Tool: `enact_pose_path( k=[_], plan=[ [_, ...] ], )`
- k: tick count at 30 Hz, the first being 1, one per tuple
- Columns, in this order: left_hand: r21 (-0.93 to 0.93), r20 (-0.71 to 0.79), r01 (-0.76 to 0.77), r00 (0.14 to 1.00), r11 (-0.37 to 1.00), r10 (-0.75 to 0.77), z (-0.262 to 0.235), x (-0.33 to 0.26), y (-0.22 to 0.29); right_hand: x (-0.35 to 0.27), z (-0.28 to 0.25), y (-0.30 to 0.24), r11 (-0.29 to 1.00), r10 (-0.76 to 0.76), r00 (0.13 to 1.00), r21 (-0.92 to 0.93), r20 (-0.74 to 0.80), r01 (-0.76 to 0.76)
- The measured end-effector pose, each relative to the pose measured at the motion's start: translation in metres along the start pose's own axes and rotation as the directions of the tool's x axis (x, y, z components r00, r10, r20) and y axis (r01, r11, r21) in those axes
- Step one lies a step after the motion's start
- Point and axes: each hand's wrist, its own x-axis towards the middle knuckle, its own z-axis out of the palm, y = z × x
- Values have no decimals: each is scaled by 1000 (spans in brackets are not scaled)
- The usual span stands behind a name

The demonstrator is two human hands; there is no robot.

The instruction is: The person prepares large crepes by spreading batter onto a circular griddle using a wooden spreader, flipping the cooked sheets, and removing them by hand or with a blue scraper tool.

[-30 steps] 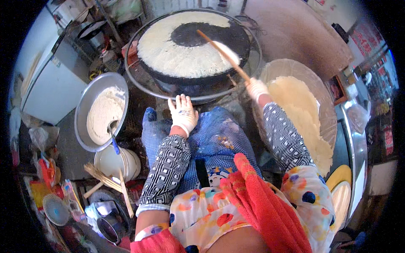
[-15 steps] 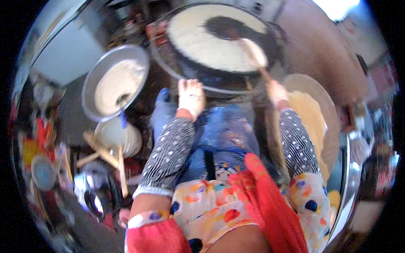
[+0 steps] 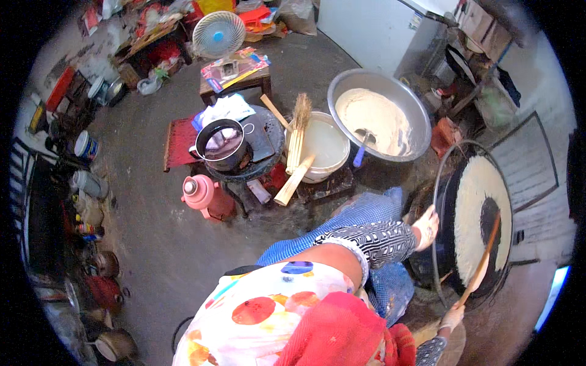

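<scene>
On the right is a round black griddle [image 3: 448, 207], coated with a wide ring of pale batter [image 3: 479, 189]; a dark bare patch shows in its middle. My right hand [image 3: 452, 318], low on the right, is closed around the handle of a long wooden spatula [image 3: 488, 259], which reaches across the griddle to that patch. Batter clings along part of the spatula. My left hand [image 3: 426, 229] lies at the near side of a thin metal hoop [image 3: 436, 256] around the griddle, fingers stretched toward it; whether they touch it is unclear. Nothing shows in that hand.
A grey metal basin [image 3: 339, 97] holds batter and a blue-handled ladle [image 3: 360, 152]. Beside it stand a white bucket [image 3: 329, 174] with a straw brush [image 3: 299, 122], a black pot [image 3: 226, 161] on a round stand, a pink thermos [image 3: 207, 198] and a fan [image 3: 218, 35].
My view has swung left, bringing the floor and stools into sight and moving the griddle to the right side. My right hand still holds the spatula; my left remains by the hoop.
</scene>
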Motion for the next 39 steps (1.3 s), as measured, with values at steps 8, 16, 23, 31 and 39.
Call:
enact_pose_path(
  k=[8, 16, 23, 31, 39],
  plan=[
    [-68, -108, -142, 985, 988, 134, 5, -21, 7, 12, 22, -4, 991, 129, 991, -36, 14, -129],
    [-13, -98, -121, 988, 993, 120, 8, -10, -7, -7, 5, -25, 994, 83, 994, 61, 78, -88],
    [-90, -166, -78, 984, 993, 62, -41, -52, -61, -14, -33, -103, 959, 240, 938, 87, 248, -269],
    [71, -34, -65, 997, 995, 68, -6, -49, -70, -32, -6, -67, 928, 362, 916, -157, 175, -337],
    [-104, -84, -55, 995, 993, 47, -51, -37, -58, -51, -52, -72, 940, 340, 888, -134, 309, -313]
  ],
)
